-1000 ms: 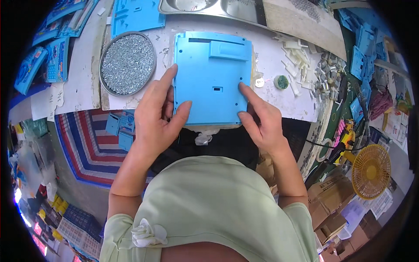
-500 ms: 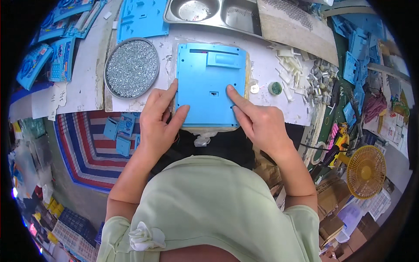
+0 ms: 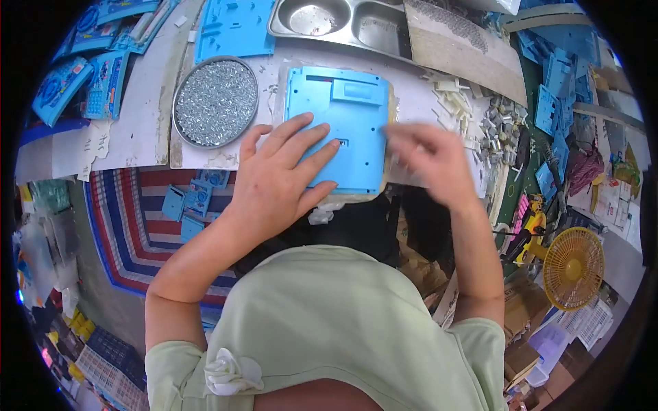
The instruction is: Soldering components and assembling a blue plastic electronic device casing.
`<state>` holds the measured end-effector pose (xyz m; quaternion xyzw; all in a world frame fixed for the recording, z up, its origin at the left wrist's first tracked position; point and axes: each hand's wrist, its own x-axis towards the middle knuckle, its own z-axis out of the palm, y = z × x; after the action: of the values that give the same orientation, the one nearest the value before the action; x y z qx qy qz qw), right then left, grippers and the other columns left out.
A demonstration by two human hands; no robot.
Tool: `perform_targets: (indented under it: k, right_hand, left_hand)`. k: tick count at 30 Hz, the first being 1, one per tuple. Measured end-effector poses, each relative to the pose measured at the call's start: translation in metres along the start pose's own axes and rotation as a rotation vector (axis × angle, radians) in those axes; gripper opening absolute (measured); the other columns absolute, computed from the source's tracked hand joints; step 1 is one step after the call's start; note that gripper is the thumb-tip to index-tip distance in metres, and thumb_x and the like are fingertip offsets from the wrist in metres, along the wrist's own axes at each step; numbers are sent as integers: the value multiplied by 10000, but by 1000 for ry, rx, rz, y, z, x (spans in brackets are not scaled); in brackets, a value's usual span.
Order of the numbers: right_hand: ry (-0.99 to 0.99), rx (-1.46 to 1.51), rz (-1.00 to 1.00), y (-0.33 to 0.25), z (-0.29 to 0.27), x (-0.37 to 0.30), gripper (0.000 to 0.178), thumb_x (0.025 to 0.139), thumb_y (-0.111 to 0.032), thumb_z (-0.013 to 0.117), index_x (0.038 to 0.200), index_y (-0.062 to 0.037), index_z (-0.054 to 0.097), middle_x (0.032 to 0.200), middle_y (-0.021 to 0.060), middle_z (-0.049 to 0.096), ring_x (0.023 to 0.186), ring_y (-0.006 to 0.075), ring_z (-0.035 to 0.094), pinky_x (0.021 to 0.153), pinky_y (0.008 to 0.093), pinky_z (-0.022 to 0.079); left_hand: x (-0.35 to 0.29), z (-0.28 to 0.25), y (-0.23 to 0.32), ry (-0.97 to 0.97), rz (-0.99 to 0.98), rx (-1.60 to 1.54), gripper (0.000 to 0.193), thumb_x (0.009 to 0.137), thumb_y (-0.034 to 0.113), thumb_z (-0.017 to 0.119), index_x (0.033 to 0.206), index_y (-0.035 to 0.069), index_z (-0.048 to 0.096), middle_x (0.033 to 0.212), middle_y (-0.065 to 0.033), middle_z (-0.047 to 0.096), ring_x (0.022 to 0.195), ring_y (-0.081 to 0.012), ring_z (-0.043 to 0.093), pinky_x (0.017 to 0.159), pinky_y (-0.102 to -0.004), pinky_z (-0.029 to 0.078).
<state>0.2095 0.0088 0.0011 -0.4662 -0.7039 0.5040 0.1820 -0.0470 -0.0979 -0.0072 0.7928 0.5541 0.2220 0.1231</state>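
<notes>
A blue plastic casing (image 3: 358,123) lies flat in front of me, with screw holes along its edges, a raised compartment at the top and a small slot near its middle. My left hand (image 3: 277,175) rests on its left half, fingers spread and flat on the surface, partly hiding the slot. Just beyond the casing's right edge is my right hand (image 3: 439,161), its fingers bent and smeared by motion; whether they hold anything is not visible. A round dish (image 3: 210,145) heaped with small silver screws (image 3: 216,103) stands to the left.
Behind the casing sits a steel compartment tray (image 3: 346,40), beside a board (image 3: 473,44). White plastic pieces (image 3: 452,103) and small metal parts (image 3: 504,130) lie at right. Another blue panel (image 3: 233,31) is at back left. A striped bag (image 3: 154,257) with blue parts hangs below; a yellow fan (image 3: 574,268) stands lower right.
My left hand has moved from the casing's left edge onto its face, fingers spread. My right hand has lifted off the casing and shifted right, past its edge.
</notes>
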Motion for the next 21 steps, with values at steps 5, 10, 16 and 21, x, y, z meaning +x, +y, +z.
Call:
perform_targets:
  k: [5, 10, 16, 21]
  right_hand:
    - [-64, 168, 239, 5, -16, 43, 177, 909, -128, 740, 978, -26, 614, 718, 16, 655, 625, 93, 636, 556, 251, 501]
    - [-178, 214, 281, 4, -20, 57, 227, 886, -99, 747, 847, -66, 526, 704, 28, 631, 588, 108, 628, 526, 257, 508]
    - [-272, -59, 303, -13, -27, 70, 221, 894, -130, 753, 954, -70, 548, 741, -3, 629, 683, 111, 653, 608, 269, 531]
    - [91, -418, -489, -63, -4, 89, 179, 822, -127, 744, 961, -43, 670, 796, 66, 686, 807, 209, 664, 745, 363, 545]
  left_hand:
    - [2, -1, 1, 22, 14, -18, 465, 831, 287, 766, 1268, 145, 694, 1359, -68, 619, 1351, -286, 511, 1080, -472, 313]
    - [5, 1, -1, 15, 38, -19, 472, 818, 278, 772, 1265, 145, 695, 1345, -68, 623, 1334, -286, 522, 1067, -478, 322]
    - [4, 2, -6, 46, 30, -73, 478, 801, 252, 784, 1258, 143, 696, 1326, -77, 627, 1312, -288, 537, 1059, -484, 328]
    - [1, -12, -26, 37, -18, -428, 470, 795, 220, 790, 1247, 130, 696, 1316, -94, 633, 1285, -290, 551, 1056, -481, 331]
